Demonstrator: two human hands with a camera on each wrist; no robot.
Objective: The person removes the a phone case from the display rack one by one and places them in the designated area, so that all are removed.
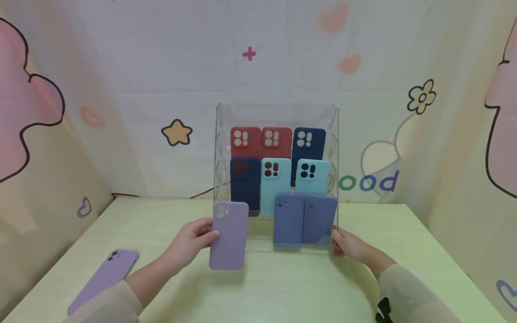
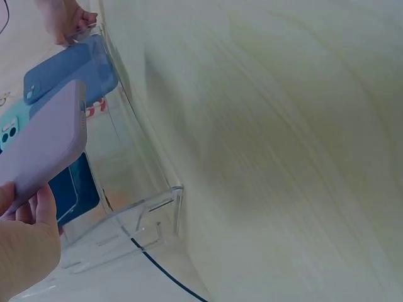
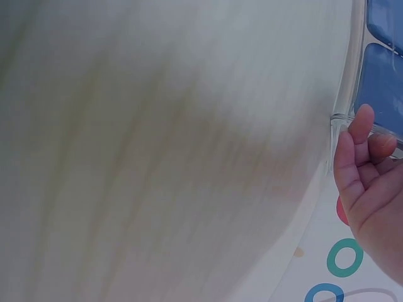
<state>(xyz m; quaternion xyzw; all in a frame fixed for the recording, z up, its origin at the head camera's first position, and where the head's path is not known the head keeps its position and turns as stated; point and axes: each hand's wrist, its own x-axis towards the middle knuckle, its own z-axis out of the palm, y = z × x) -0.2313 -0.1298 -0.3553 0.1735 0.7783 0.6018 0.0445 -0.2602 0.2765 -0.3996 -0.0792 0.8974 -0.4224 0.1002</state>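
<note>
My left hand (image 1: 193, 242) pinches a light purple phone case (image 1: 229, 240) by its left edge, thumb in front. The case stands upright before the lower left of a clear acrylic display stand (image 1: 260, 231). In the left wrist view the same case slants up from my fingers, above the stand's side. My right hand (image 1: 350, 246) holds the stand's lower right edge, beside two blue-violet phone cases (image 1: 288, 220) on the bottom tier. Its fingers (image 3: 361, 126) curl at the clear corner in the right wrist view.
Higher tiers carry red cases (image 1: 246, 150), dark blue cases (image 1: 245, 193) and light turquoise cases (image 1: 276, 190). Another light purple case (image 1: 105, 280) lies on the table (image 1: 291, 291) at the left, near my left forearm. A printed curtain (image 1: 181, 58) hangs close behind the stand.
</note>
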